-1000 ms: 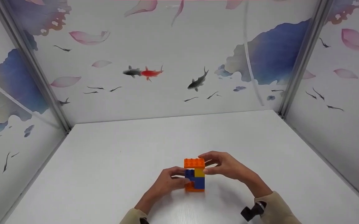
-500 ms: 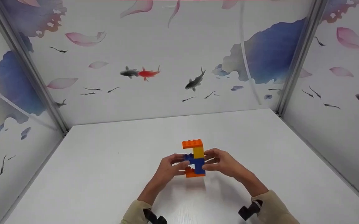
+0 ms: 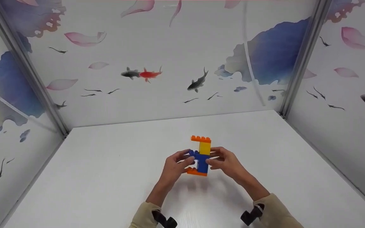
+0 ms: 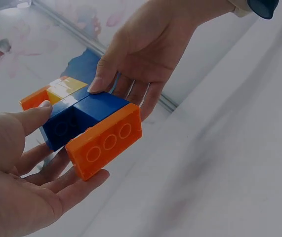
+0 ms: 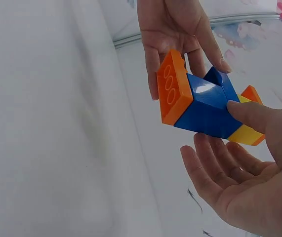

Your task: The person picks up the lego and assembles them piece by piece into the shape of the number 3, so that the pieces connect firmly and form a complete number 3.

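Observation:
A stack of toy building blocks (image 3: 203, 164) is held up off the white table, tilted a little, between both hands. It has an orange block (image 3: 201, 139) on top, a yellow block (image 3: 204, 148) under it, blue blocks (image 5: 207, 108) in the middle and an orange base block (image 4: 110, 140) whose hollow underside shows in both wrist views. My left hand (image 3: 173, 166) pinches the blue part that sticks out on the left, thumb in front and fingers behind. From the right side, my right hand (image 3: 230, 164) grips the blue blocks, its thumb on their face.
The white table (image 3: 106, 177) spreads around the hands. Printed wall panels (image 3: 169, 57) with fish and petals stand behind and at both sides, joined by metal corner posts (image 3: 302, 60). A black device (image 3: 251, 216) sits at the right cuff, another at the left (image 3: 165, 220).
Both hands have lifted the block stack from the table and tilted it. My right hand has shifted down from the stack's upper part to the blue blocks.

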Demonstrator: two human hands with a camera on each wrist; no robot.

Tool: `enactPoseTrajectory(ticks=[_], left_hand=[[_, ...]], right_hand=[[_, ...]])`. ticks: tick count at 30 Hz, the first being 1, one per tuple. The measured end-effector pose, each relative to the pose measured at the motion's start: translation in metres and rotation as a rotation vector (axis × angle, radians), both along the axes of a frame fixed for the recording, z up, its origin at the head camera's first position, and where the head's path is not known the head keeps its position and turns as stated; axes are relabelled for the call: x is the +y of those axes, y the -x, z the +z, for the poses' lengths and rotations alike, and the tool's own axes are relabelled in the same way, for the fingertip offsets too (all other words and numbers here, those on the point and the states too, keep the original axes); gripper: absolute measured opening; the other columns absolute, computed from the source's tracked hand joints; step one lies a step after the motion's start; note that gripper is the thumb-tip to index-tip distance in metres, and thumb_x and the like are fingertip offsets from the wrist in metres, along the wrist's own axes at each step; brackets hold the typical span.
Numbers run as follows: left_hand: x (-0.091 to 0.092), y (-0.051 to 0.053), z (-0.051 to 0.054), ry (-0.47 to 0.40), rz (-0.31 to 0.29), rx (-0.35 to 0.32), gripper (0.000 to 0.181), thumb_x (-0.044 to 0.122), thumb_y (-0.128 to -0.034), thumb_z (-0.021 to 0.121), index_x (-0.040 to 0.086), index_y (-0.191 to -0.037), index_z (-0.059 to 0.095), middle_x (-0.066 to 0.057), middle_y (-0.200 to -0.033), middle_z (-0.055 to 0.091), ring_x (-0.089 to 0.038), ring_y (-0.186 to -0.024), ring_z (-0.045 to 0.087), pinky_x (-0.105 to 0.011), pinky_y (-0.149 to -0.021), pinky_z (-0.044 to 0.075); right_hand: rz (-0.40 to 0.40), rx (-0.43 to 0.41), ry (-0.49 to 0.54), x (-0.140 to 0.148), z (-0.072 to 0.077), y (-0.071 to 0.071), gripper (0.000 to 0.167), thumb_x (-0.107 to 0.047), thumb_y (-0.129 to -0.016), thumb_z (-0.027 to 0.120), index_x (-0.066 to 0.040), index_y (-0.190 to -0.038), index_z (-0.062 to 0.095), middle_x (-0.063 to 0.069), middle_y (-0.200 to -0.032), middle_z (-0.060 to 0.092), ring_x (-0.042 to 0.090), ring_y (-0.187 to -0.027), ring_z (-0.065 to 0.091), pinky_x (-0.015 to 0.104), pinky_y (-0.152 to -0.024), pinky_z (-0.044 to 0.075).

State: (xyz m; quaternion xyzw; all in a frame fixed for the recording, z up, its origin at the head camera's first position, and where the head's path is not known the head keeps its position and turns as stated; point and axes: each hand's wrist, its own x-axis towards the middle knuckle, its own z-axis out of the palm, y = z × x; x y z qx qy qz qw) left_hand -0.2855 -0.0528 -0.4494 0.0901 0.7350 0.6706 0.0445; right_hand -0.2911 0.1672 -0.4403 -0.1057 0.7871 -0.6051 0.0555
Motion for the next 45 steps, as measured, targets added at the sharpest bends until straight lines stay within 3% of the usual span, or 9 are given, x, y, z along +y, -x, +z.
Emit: enactPoseTrajectory(ticks=[4,10,17,26,32,45], left_hand=[[-0.001,-0.002,-0.003,0.049,-0.019,0.075,0.065,0.033,-0.0919,0.073,0.010,-0.147,0.048,-0.016,-0.136,0.062,-0.031,-0.119,0.067,-0.039,-0.095,0.058],[0.002,-0.005,-0.011,0.221,-0.059,0.193,0.082,0.026,-0.0868,0.079,0.007,-0.155,0.036,-0.018,-0.145,0.054,-0.036,-0.127,0.060,-0.040,-0.096,0.057],[0.001,-0.004,-0.016,0.258,-0.049,0.145,0.080,0.022,-0.0865,0.078,0.010,-0.155,0.038,-0.016,-0.146,0.052,-0.034,-0.128,0.059,-0.041,-0.098,0.056],[0.000,0.000,-0.020,0.235,-0.026,0.130,0.080,0.027,-0.0866,0.079,0.007,-0.153,0.039,-0.019,-0.143,0.055,-0.033,-0.123,0.063,-0.042,-0.098,0.057],[-0.003,0.002,-0.023,0.228,-0.066,0.129,0.080,0.031,-0.0881,0.076,0.008,-0.154,0.036,-0.022,-0.143,0.053,-0.035,-0.124,0.063,-0.043,-0.099,0.056],[0.004,0.003,-0.037,0.323,-0.064,0.043,0.067,0.006,-0.0896,0.073,0.009,-0.150,0.044,-0.017,-0.144,0.056,-0.035,-0.126,0.060,-0.046,-0.099,0.056]], right_hand=[[-0.035,0.012,0.031,-0.002,-0.004,-0.001,0.060,-0.030,-0.094,0.071,-0.005,-0.144,0.048,0.020,-0.134,0.062,0.027,-0.112,0.068,0.042,-0.092,0.059],[-0.127,0.006,0.075,-0.007,-0.013,0.001,0.054,-0.026,-0.094,0.070,-0.008,-0.142,0.053,0.017,-0.129,0.064,0.023,-0.108,0.069,0.040,-0.089,0.060],[-0.185,-0.008,0.122,-0.011,-0.022,0.002,0.052,-0.031,-0.093,0.072,-0.011,-0.139,0.058,0.015,-0.128,0.066,0.024,-0.105,0.071,0.041,-0.091,0.060],[-0.160,-0.036,0.066,-0.012,-0.026,0.002,0.059,-0.026,-0.090,0.076,-0.014,-0.144,0.055,0.015,-0.135,0.064,0.025,-0.114,0.066,0.041,-0.100,0.055],[-0.157,-0.078,0.098,-0.012,-0.030,0.004,0.059,-0.021,-0.090,0.075,-0.015,-0.145,0.054,0.013,-0.137,0.063,0.024,-0.115,0.066,0.040,-0.100,0.056],[-0.160,-0.188,0.043,-0.009,-0.041,0.006,0.057,-0.009,-0.094,0.069,-0.010,-0.148,0.049,0.020,-0.144,0.056,0.032,-0.120,0.064,0.041,-0.098,0.056]])
